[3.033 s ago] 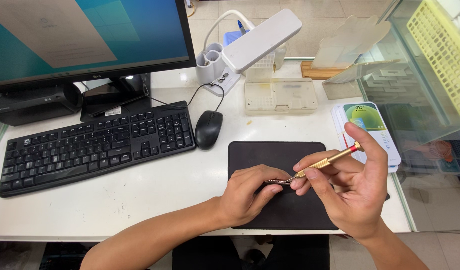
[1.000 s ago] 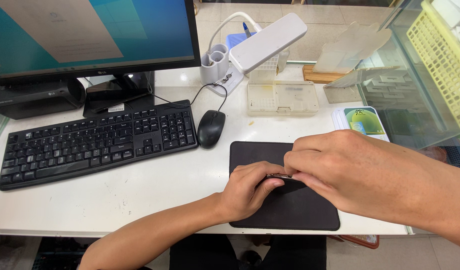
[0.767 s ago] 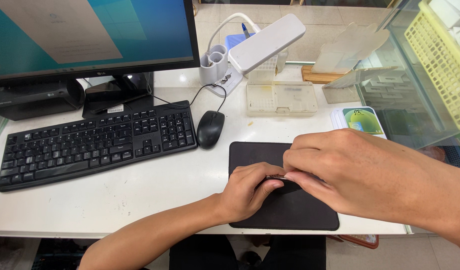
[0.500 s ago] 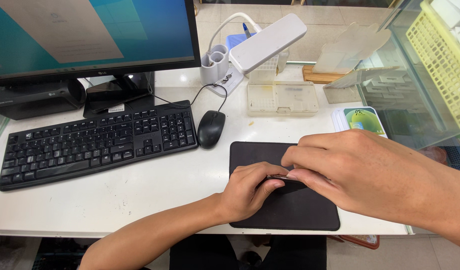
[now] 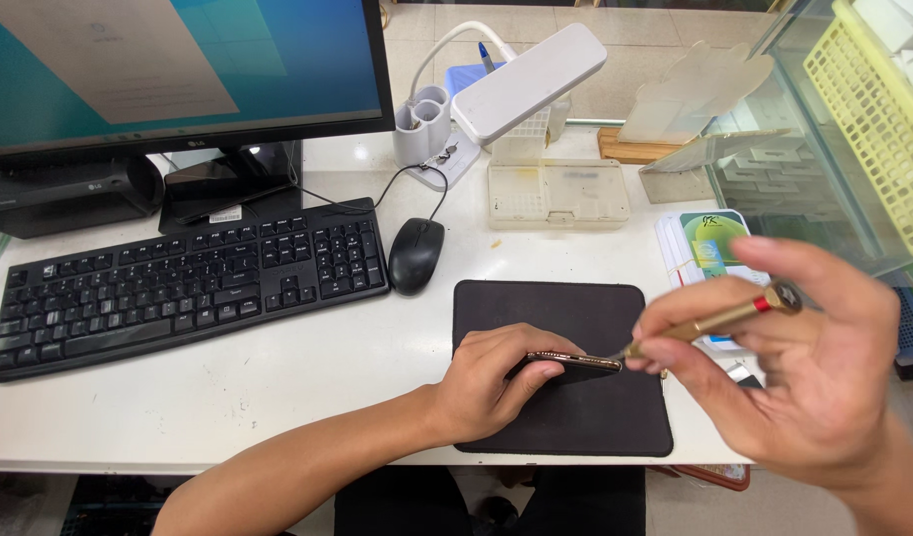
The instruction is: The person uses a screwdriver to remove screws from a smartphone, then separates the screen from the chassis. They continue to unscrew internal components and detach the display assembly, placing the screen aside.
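Left hand (image 5: 496, 382) grips a thin dark phone (image 5: 572, 362) edge-on, fingers curled around it, over the black mat (image 5: 565, 427). Phone's long axis runs left to right, its free end pointing toward the right hand (image 5: 804, 382). Edge looks glossy, metallic.

Right hand pinches a slim gold screwdriver (image 5: 709, 323) between thumb and fingertips; remaining fingers loosely spread. Shaft is cylindrical, brass-coloured, with a red band near the cap. It slants from upper right down to lower left, tip meeting the phone's right end.

Mat: matte, rectangular, rounded corners, on a white desk (image 5: 278, 377). Black mouse (image 5: 415, 254) and black keyboard (image 5: 178, 283) lie to its left.
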